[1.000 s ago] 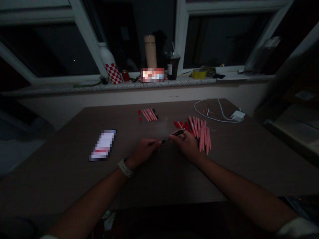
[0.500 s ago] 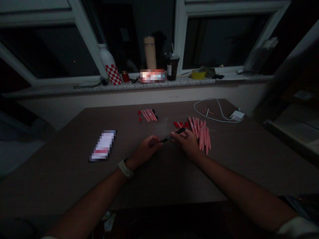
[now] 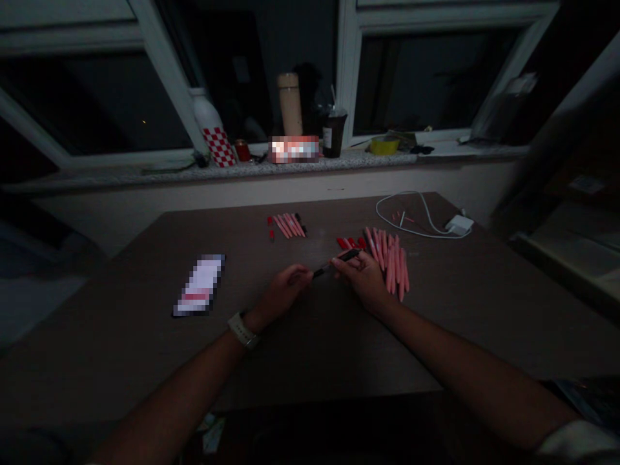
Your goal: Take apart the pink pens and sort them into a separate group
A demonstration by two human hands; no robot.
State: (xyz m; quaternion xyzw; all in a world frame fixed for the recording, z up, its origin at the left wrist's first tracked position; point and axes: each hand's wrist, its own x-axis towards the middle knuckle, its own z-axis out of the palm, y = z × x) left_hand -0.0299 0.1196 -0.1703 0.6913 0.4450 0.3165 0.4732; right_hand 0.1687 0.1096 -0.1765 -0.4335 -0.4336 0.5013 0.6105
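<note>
Between my two hands, a slim dark pen (image 3: 322,270) is held just above the table. My left hand (image 3: 289,284), with a pale watch on the wrist, pinches its lower left end. My right hand (image 3: 361,274) has its fingers closed round the upper right part, where a black section (image 3: 349,254) shows. Right beside that hand lies a pile of pink pens (image 3: 394,258), with several red caps (image 3: 352,243) at its left. Farther back, a small row of pink pens (image 3: 289,225) has red pieces (image 3: 271,228) on its left and black ones on its right.
A phone (image 3: 199,284) lies on the left of the table (image 3: 145,349). At the back right are a white charger (image 3: 459,225), its looped cable and small pink scraps. On the windowsill stand a checkered bottle (image 3: 213,132), a beige flask (image 3: 289,106) and a dark cup (image 3: 334,134).
Both hands keep the pen between them in nearly the same place. The left fingers have drawn in slightly at the pen's end. The view has shifted a little.
</note>
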